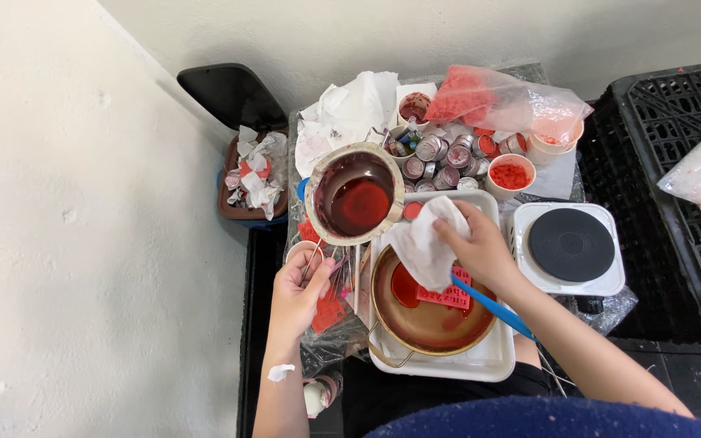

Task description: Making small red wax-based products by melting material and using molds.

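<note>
We see left hand (pixel 300 290) grip clamped on pot (pixel 356 193) handle, red liquid inside; right hand (pixel 480 247) pinching tissue (pixel 423 243) over brass pan (pixel 430 304) holding red residue.

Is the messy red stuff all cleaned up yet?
Not yet. The left hand holds up the small metal pouring pot, red liquid pooled inside. The right hand presses a white tissue into the round gold pan; one side looks wiped, red patches remain.

background items around the work surface
white hotplate (pixel 571 247), black crate (pixel 675 146), bin (pixel 249 174) of crumpled tissue, small tins (pixel 441 162), possibly lidded.
</note>
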